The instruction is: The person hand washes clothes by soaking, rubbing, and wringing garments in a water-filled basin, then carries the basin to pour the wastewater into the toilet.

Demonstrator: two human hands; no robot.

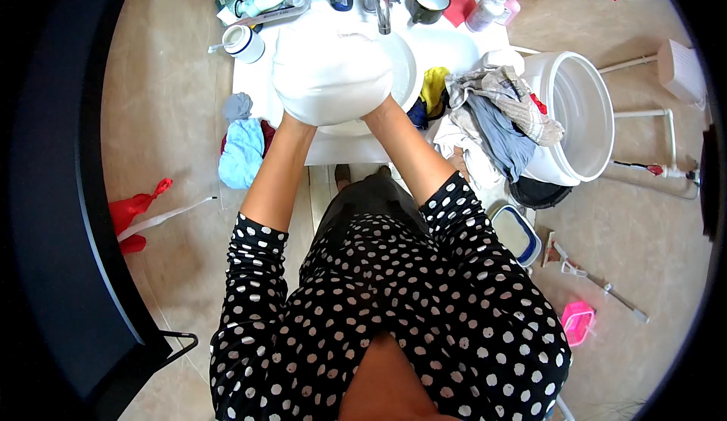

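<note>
A bulky white cloth (331, 76), overexposed and lightly creased, is held up over the white sink (407, 61). My left hand (300, 122) goes in behind its lower left edge; only the wrist and the heel of the hand show. At the lower right edge, my right hand (380, 109) is likewise covered by the cloth past the wrist. The fingers of both hands are hidden, with the cloth spread between them. Behind it stands the metal faucet (380, 4). Much of the basin is covered by the cloth.
Rumpled clothes (492, 114) are heaped at the counter's right, against a white bucket (579, 118) lying tilted. A light blue cloth (244, 154) hangs over the left edge. A dark mug (430, 4), pump bottles (487, 12) and a white jar (243, 43) stand around the basin.
</note>
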